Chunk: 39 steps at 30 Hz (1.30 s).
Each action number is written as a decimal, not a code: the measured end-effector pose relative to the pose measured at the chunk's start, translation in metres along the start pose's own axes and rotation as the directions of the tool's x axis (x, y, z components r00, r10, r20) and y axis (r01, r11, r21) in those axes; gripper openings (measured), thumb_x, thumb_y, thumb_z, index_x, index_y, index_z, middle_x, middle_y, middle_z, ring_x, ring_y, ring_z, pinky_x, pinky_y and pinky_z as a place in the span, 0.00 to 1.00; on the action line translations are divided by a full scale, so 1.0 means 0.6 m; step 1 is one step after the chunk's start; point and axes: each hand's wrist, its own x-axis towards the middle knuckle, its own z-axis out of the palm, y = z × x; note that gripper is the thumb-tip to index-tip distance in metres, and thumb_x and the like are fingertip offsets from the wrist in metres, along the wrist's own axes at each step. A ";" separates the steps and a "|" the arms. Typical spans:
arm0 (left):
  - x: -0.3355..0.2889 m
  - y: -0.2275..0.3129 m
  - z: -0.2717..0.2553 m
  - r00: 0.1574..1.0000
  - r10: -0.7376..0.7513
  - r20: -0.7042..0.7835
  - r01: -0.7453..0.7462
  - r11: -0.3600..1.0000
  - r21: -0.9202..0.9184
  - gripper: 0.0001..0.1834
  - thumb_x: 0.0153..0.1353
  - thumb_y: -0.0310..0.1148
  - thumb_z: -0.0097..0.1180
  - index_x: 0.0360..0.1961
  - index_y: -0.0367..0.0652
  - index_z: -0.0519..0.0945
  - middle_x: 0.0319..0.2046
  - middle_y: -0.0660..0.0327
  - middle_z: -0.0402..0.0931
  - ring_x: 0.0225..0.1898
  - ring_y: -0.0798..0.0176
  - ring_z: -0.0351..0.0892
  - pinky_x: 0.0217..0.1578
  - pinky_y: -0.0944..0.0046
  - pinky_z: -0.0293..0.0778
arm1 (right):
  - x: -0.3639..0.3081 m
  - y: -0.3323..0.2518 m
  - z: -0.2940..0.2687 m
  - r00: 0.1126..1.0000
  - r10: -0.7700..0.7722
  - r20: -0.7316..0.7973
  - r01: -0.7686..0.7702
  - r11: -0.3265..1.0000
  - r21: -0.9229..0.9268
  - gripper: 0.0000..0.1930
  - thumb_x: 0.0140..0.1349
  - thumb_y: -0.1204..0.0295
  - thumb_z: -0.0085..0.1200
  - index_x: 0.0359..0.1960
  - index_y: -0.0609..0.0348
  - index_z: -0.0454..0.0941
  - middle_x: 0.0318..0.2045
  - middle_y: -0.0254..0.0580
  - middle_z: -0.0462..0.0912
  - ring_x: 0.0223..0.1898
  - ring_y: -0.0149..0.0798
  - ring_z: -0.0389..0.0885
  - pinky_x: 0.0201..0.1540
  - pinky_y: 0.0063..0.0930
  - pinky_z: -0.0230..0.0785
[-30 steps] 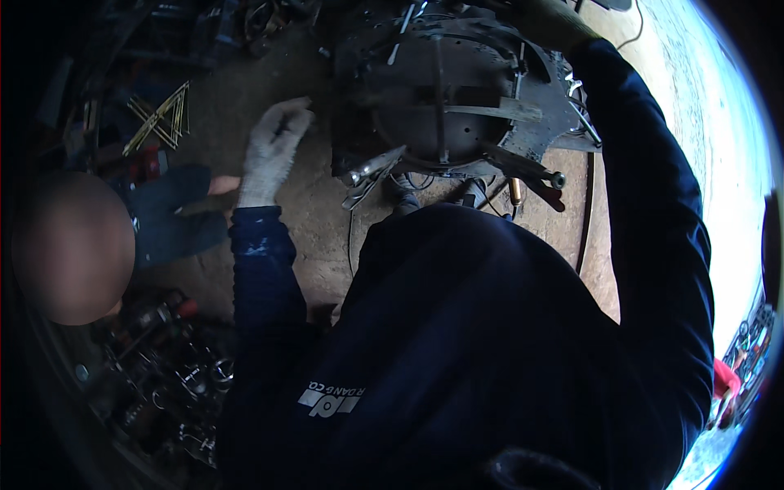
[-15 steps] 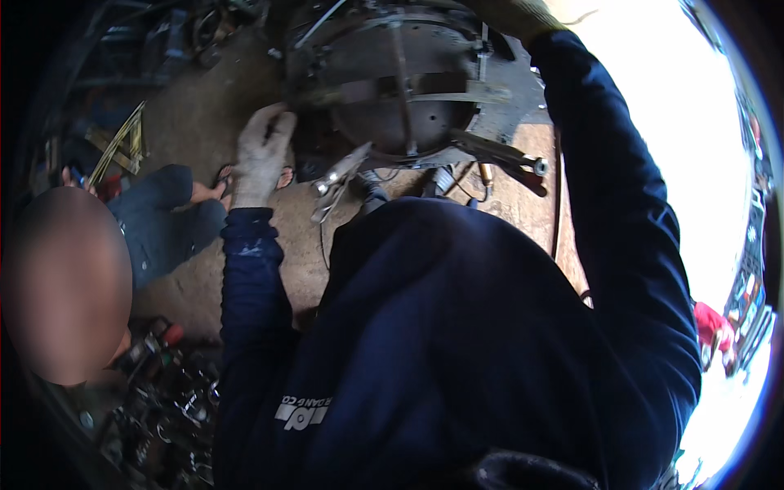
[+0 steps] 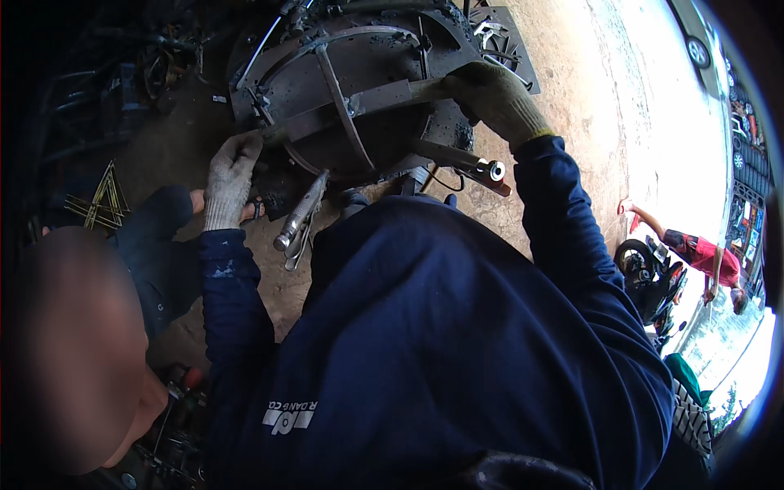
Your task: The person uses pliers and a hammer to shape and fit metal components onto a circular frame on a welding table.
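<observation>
A flat metal bar (image 3: 384,96) lies across a round steel frame (image 3: 273,65), which has a curved ring and a crossing rod (image 3: 336,91). My right hand (image 3: 500,100), in a pale knit glove, is wrapped over the bar's right end. At the other end my gloved left hand (image 3: 231,178) has its fingers bent and closed around the bar's tip; the exact grip is partly hidden. Two clamp-like locking pliers are fixed at the frame's near edge: one (image 3: 302,214) near my left hand, another (image 3: 461,157) below my right.
A person (image 3: 159,245) in dark clothes crouches close on my left. Yellow rods (image 3: 106,196) and dark metal clutter lie beyond. A metal part with several slots (image 3: 496,41) stands at the far right of the frame. Further right are a motorcycle (image 3: 649,282) and a person in red (image 3: 706,257).
My right hand has come down from the far side onto the bar's right end. My left hand now meets its left end. The view has shifted, and the crouching person appears nearer.
</observation>
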 end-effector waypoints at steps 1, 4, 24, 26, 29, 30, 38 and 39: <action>0.003 -0.004 -0.005 1.000 0.018 0.009 -0.019 0.999 0.029 0.22 0.69 0.47 0.59 0.53 0.40 0.82 0.44 0.60 0.82 0.44 0.68 0.78 0.46 0.66 0.74 | 0.000 -0.005 -0.001 1.000 0.008 0.025 -0.007 1.000 -0.028 0.16 0.67 0.59 0.57 0.44 0.60 0.86 0.27 0.43 0.86 0.28 0.36 0.85 0.33 0.31 0.77; -0.010 0.001 0.000 0.999 -0.035 0.012 0.035 0.999 -0.015 0.21 0.69 0.46 0.59 0.53 0.41 0.82 0.43 0.61 0.82 0.41 0.68 0.79 0.45 0.65 0.74 | -0.007 -0.024 -0.008 0.998 0.041 0.051 -0.038 0.997 -0.068 0.15 0.68 0.62 0.56 0.44 0.62 0.85 0.26 0.40 0.84 0.26 0.32 0.83 0.29 0.29 0.74; -0.020 -0.031 0.028 0.984 0.114 -0.138 -0.121 0.992 -0.045 0.26 0.68 0.54 0.57 0.52 0.42 0.81 0.40 0.57 0.84 0.39 0.62 0.82 0.45 0.60 0.76 | -0.013 0.000 0.009 0.997 0.070 -0.036 -0.071 0.997 -0.018 0.22 0.69 0.54 0.58 0.51 0.60 0.83 0.31 0.32 0.82 0.29 0.28 0.76 0.31 0.27 0.70; -0.018 -0.044 0.015 0.986 0.094 -0.140 -0.112 0.986 -0.127 0.25 0.68 0.54 0.57 0.52 0.42 0.81 0.40 0.58 0.83 0.39 0.63 0.81 0.44 0.61 0.75 | -0.038 0.006 0.004 0.982 0.062 -0.178 -0.033 0.986 0.162 0.23 0.69 0.53 0.58 0.54 0.61 0.81 0.33 0.32 0.81 0.30 0.28 0.75 0.32 0.25 0.69; -0.014 -0.101 -0.018 0.956 0.181 -0.230 -0.218 0.965 -0.148 0.23 0.69 0.51 0.57 0.52 0.43 0.82 0.40 0.61 0.82 0.41 0.68 0.80 0.45 0.65 0.75 | -0.089 0.044 -0.001 0.880 0.166 -0.445 0.079 0.873 0.481 0.23 0.71 0.54 0.56 0.56 0.62 0.79 0.38 0.34 0.82 0.34 0.28 0.76 0.35 0.22 0.70; -0.017 -0.114 -0.026 0.942 0.227 -0.247 -0.258 0.961 -0.099 0.22 0.70 0.50 0.58 0.52 0.43 0.82 0.40 0.62 0.82 0.41 0.68 0.79 0.45 0.65 0.74 | -0.113 0.069 0.009 0.767 0.215 -0.605 0.132 0.870 0.475 0.22 0.71 0.55 0.56 0.55 0.62 0.79 0.38 0.36 0.82 0.33 0.29 0.77 0.35 0.22 0.70; -0.090 -0.191 -0.043 0.965 0.138 -0.224 -0.160 0.984 -0.082 0.19 0.69 0.38 0.60 0.54 0.37 0.80 0.44 0.58 0.83 0.47 0.66 0.81 0.48 0.65 0.74 | -0.397 0.394 0.203 0.726 0.676 -0.130 -0.573 0.698 0.430 0.16 0.70 0.59 0.52 0.31 0.61 0.77 0.23 0.34 0.78 0.23 0.35 0.75 0.28 0.31 0.68; -0.099 -0.209 -0.040 0.984 0.022 -0.179 -0.059 0.978 -0.202 0.18 0.70 0.38 0.59 0.54 0.37 0.80 0.45 0.58 0.83 0.47 0.65 0.81 0.48 0.65 0.75 | -0.439 0.445 0.236 0.754 0.645 0.125 -0.630 0.656 0.414 0.18 0.69 0.61 0.55 0.40 0.68 0.81 0.30 0.40 0.87 0.30 0.39 0.83 0.35 0.33 0.75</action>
